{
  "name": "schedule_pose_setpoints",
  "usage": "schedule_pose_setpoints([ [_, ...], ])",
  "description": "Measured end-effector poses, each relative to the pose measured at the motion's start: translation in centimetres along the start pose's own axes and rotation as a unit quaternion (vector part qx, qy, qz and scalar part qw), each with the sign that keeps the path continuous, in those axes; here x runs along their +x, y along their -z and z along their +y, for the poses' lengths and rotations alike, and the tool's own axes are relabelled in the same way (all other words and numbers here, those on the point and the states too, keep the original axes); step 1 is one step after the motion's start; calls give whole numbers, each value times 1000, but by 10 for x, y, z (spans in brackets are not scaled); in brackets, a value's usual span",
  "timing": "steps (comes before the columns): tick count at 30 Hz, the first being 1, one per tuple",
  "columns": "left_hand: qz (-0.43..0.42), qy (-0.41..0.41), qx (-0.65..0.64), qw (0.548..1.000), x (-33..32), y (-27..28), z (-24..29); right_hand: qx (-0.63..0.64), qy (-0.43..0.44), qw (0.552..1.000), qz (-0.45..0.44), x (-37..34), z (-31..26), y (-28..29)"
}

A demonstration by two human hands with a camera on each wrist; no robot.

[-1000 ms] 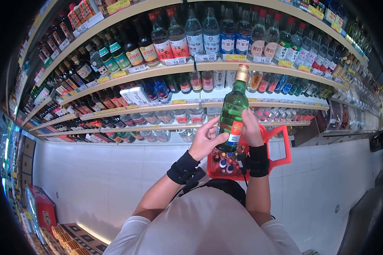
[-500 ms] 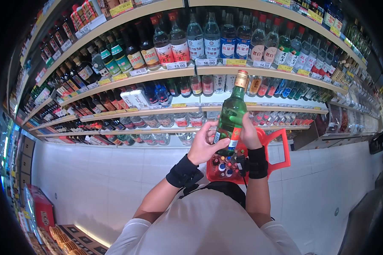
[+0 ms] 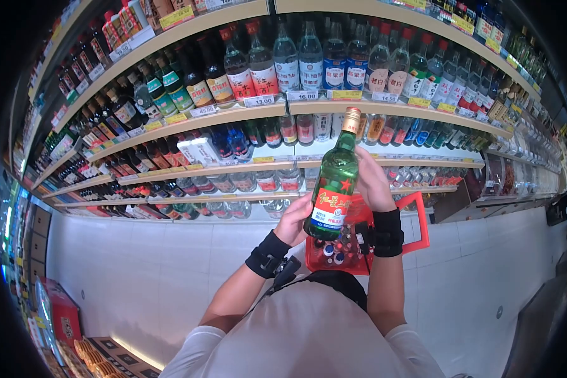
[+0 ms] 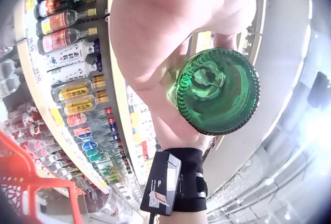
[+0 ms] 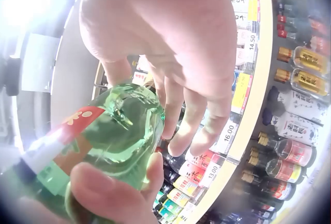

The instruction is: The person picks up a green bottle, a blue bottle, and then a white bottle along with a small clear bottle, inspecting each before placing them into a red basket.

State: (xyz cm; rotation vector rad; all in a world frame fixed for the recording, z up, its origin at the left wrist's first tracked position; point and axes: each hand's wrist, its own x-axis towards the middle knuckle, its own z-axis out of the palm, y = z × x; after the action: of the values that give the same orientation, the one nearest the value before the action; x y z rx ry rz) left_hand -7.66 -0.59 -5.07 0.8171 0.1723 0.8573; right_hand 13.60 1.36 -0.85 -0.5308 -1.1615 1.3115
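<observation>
A green glass liquor bottle with a gold cap and a red, white and blue label stands tilted before my body, its label towards me. My left hand grips its lower part, with the thumb at the label's edge. In the left wrist view the ribbed base of the bottle shows, the left hand around its side. My right hand lies along the bottle's right side at the shoulder. In the right wrist view, the right hand has its fingers extended loosely past the glass.
A red shopping basket with a raised handle stands below the hands, several small bottles inside. Curved shelves packed with liquor bottles and price tags rise in front. Pale floor tiles lie beneath.
The bottle has turned on its axis, so the label now faces me, and has shifted slightly left and down. The right hand has moved from its front to its right side.
</observation>
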Motion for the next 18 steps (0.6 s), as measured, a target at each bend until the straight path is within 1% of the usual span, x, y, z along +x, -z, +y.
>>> schedule_pose_setpoints([
  [1,-7,5,4,1000,-1,3,0,-8,3,1000,-1,2,-1,-1],
  [4,-9,13,-2,1000,0,7,1,34,-12,999,-11,5,-4,-4],
  [7,23,27,-9,999,-4,8,4,69,-20,997,-27,14,1,-1],
  [10,-2,80,-56,995,-6,18,5,61,-32,997,-25,24,1,-5],
  [13,-20,97,-58,993,-8,15,11,78,-39,995,-42,30,-9,-16],
  [16,-38,138,-115,983,-12,13,16,65,-48,996,-33,33,-9,-19],
  [18,-61,146,-118,980,-13,14,18,47,-37,998,-24,33,-5,-17],
])
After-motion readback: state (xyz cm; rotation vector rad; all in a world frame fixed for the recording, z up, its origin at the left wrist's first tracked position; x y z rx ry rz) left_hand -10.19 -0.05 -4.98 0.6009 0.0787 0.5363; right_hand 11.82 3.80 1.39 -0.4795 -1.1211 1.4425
